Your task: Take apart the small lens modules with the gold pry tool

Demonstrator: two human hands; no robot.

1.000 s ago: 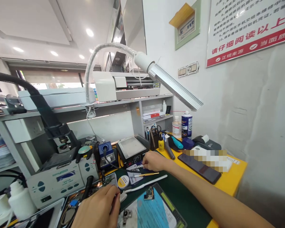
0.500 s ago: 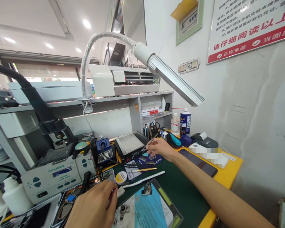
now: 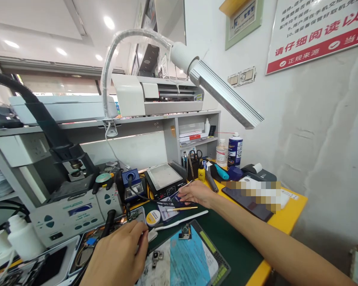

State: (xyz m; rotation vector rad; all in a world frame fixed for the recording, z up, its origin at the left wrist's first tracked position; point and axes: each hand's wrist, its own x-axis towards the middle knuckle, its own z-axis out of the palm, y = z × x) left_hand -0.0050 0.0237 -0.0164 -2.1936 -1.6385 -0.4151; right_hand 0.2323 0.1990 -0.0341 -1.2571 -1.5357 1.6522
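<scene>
My left hand [image 3: 119, 252] is closed at the lower left, its thumb and fingers pinched on a crumpled white tissue [image 3: 152, 235]. Farther out, my right hand [image 3: 197, 194] is closed around thin metal tweezers [image 3: 185, 186], mostly covered by the fingers, in front of the flat heating plate [image 3: 164, 176]. Between the hands lie a brush with a gold handle [image 3: 183, 208] and a long white stick-like tool [image 3: 181, 221]. A small camera-like phone part [image 3: 185, 232] rests on the blue-and-white work mat [image 3: 187, 258], with more small metal parts [image 3: 156, 256] nearby.
A soldering station [image 3: 74, 222] and white bottle [image 3: 24, 238] stand left. At the right are a dark tablet-like device [image 3: 247, 203], a yellow bottle [image 3: 201, 172] and a spray can [image 3: 235, 151]. A lamp [image 3: 226, 93] hangs over the bench.
My right hand has turned and dropped slightly, and the tweezers, which pointed up to the right, now lie flatter. My left hand stays on the tissue. The view has shifted slightly.
</scene>
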